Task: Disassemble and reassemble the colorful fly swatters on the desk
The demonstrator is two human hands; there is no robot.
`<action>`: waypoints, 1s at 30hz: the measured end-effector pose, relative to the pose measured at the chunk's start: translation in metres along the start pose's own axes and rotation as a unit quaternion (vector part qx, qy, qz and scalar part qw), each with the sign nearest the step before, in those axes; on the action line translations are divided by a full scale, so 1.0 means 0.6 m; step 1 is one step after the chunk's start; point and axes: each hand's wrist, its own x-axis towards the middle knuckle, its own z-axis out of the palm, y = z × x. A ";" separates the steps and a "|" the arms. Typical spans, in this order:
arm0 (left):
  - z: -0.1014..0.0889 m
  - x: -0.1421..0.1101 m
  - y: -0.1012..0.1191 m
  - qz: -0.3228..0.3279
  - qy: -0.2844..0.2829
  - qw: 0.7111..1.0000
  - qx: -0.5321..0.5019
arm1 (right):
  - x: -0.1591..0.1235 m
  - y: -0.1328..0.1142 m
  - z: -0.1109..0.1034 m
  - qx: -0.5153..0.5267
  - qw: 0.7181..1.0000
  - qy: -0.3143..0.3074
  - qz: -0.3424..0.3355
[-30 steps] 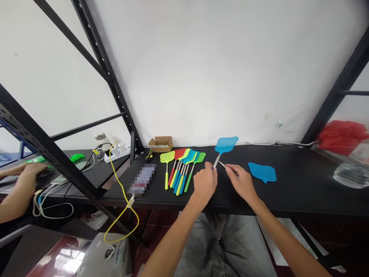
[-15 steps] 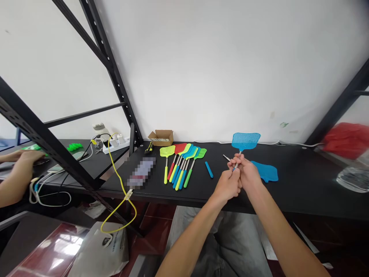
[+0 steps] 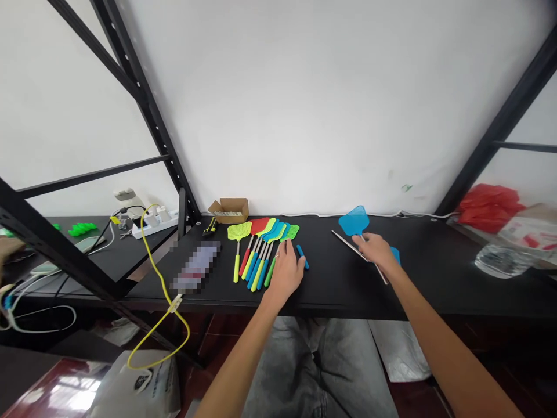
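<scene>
Blue swatter [image 3: 354,220], hands [image 3: 286,270] apart, backs upward

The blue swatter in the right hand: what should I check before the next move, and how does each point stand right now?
1. Blue swatter held: ok, the right hand grips it by its metal shaft.
2. Handle on that shaft: not ok, its lower end is bare.
3. Loose blue handle within reach: ok, it lies beside the left thumb.
4. Left hand free: cannot tell, it covers part of the green-handled swatter, and its grip is hidden.
5. Separate metal rod lying loose: cannot tell, one end meets the right hand.
6. Other blue piece in full view: not ok, the right hand and wrist hide most of it.
</scene>
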 end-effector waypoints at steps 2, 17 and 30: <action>0.019 -0.010 0.004 0.004 -0.011 1.000 0.013 | 0.010 -0.002 0.013 -0.165 0.986 -0.035 0.008; 0.060 0.013 0.008 0.074 -0.037 0.989 0.123 | -0.056 -0.033 0.068 -0.329 0.938 -0.090 -0.062; 0.066 0.005 0.007 0.061 -0.011 0.990 0.127 | -0.045 -0.030 0.066 -0.272 0.953 -0.102 -0.092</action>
